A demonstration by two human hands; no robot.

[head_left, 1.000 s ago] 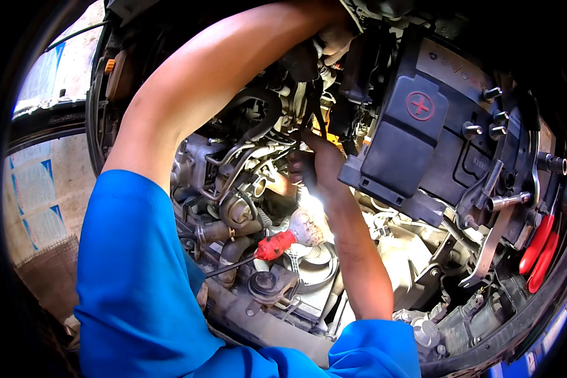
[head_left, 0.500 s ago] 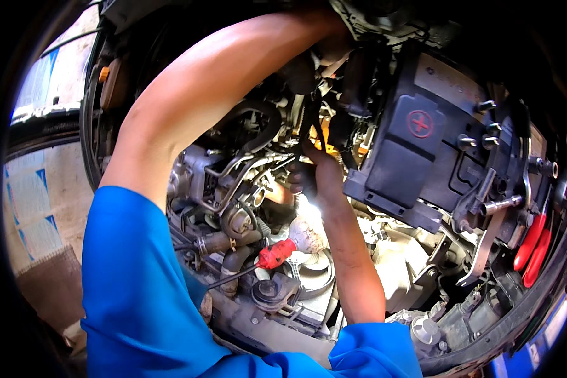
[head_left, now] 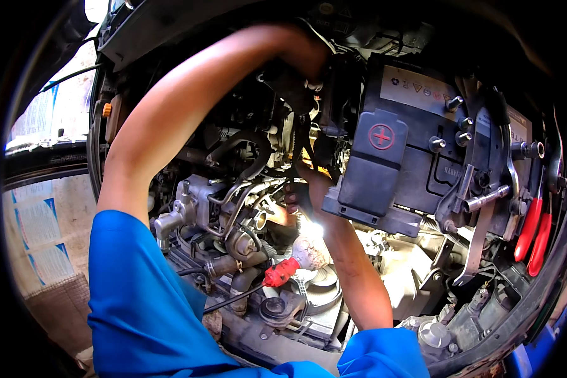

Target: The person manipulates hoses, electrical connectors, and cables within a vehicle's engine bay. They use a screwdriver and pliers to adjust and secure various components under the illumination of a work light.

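My left arm arches over the engine bay, and my left hand reaches down at the far side beside the black battery. Its fingers are lost in shadow and blur. Lower down, my right hand is in among the engine parts, left of the battery. Its fingers curl inward by a dark, strap-like piece; what they grip is hidden. Just below that hand lies a lit work lamp with a red handle and a dusty bulb, shining onto my wrist.
Sockets, a ratchet-like tool and red-handled pliers lie on and beside the battery at the right. Metal pipes and a hose fill the left. The lamp's black cable runs under my left sleeve.
The view has shifted, so the battery and tools appear further left. My left hand shows a little more at the far side. My right hand stays in about the same spot among the parts.
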